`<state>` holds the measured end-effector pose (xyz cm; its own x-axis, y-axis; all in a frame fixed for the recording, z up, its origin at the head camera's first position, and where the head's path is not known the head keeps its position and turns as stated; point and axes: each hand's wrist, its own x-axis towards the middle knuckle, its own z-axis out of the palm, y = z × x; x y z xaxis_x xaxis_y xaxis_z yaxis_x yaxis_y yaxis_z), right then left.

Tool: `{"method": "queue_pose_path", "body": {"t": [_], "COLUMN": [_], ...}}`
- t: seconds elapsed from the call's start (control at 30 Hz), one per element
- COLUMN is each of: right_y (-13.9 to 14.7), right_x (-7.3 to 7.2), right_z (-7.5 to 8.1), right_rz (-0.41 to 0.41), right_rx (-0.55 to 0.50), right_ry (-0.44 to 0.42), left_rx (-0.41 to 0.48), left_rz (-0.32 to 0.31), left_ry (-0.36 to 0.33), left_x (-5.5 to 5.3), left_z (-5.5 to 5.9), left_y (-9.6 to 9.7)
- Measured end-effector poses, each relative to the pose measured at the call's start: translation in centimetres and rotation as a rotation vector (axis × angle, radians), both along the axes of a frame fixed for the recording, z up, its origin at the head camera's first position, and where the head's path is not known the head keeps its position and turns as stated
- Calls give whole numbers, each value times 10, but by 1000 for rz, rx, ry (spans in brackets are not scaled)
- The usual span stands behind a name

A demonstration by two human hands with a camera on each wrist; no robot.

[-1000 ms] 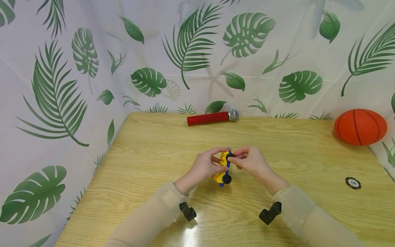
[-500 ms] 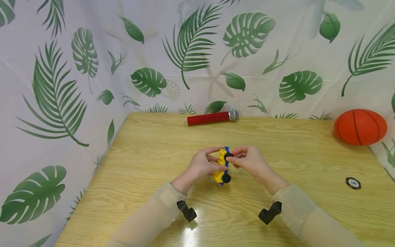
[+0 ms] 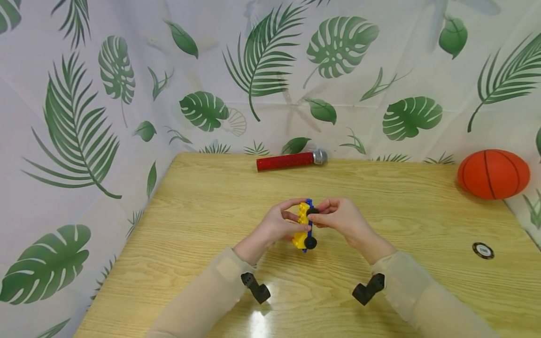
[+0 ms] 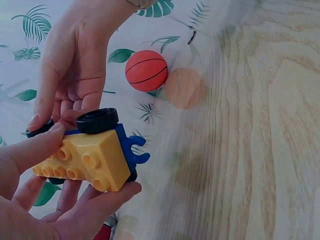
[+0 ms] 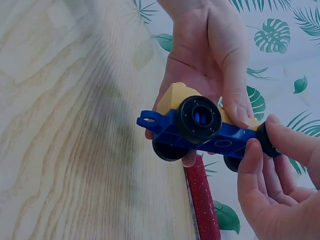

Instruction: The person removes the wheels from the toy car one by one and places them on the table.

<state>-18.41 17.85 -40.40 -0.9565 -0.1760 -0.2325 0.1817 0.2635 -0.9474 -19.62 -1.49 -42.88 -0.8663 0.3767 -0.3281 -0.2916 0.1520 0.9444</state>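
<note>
A small toy car (image 4: 102,155) with a yellow studded top, a blue base and black wheels is held up on its side between both hands. My left hand (image 3: 276,224) grips its yellow body, thumb on one side and fingers on the other. With thumb and fingertips, my right hand (image 3: 344,220) pinches the black wheel (image 5: 267,140) at the far end of the blue base (image 5: 222,142). The near-end wheel (image 5: 199,119) shows its blue hub in the right wrist view. A blue hook (image 4: 139,150) sticks out from the base in the left wrist view.
A red microphone (image 3: 285,162) with a silver head lies at the table's back edge. An orange-red toy basketball (image 3: 493,174) sits at the back right, a round black-rimmed chip (image 3: 483,250) nearer me. Leaf-print cloth (image 3: 346,89) hangs behind the wooden table (image 3: 203,197).
Both hands and the toy car have shifted slightly away from me, and the car now stands a little more upright in the head view. Both grips stay the same.
</note>
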Motion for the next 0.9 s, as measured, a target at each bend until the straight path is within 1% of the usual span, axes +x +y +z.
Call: {"method": "queue_pose_path", "body": {"t": [0.2, 0.4, 0.47, 0.67, 0.8, 0.83, 0.9], "right_y": [-2, -3, -3, -5, -5, -6, -7], "right_x": [0, 1, 1, 1, 1, 2, 3], "right_z": [1, 3, 3, 3, 3, 3, 3], "right_rz": [-41, -68, -69, -75, -80, -84, -101], "right_rx": [22, 20, 29, 81, 116, 130, 201], "right_ry": [-6, -3, 4, 27, 38, 40, 75], "left_rx": [43, 148, 162, 142, 117, 107, 61], "left_rz": [20, 7, 8, 31, 64, 74, 97], "left_ry": [-30, -97, -107, -87, -69, -64, -29], "left_x": [0, 1, 1, 3, 5, 6, 6], "left_z": [-1, -2, -2, -1, -1, -1, -3], "left_y": [0, -1, -1, 0, 3, 4, 7]}}
